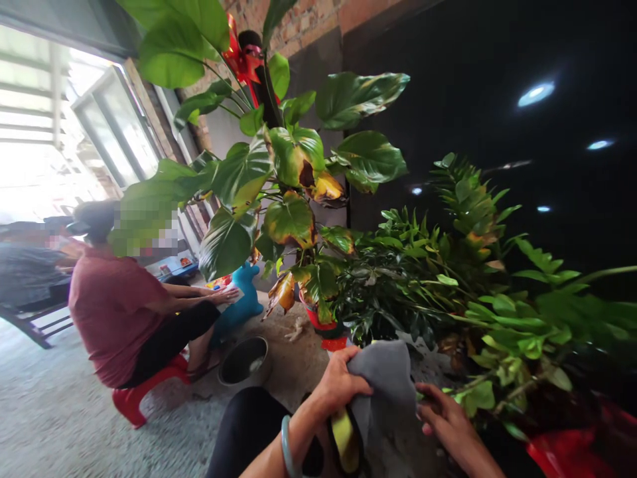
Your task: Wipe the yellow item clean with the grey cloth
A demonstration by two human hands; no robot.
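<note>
My left hand, with a pale bangle at its wrist, is closed on a grey cloth, which hangs down in front of my knees. My right hand is at the cloth's right edge, its fingers curled in a pinch. A bit of green shows by its fingertips, but what it holds I cannot make out. Low leafy plants spread just beyond and to the right of this hand. Under the cloth, a yellow-and-black shoe partly shows.
A tall potted plant with browned leaves stands ahead. Left of it, a person sits on a red stool, hands at a blue animal-shaped toy. A metal basin is on the floor. A dark glossy panel backs the plants.
</note>
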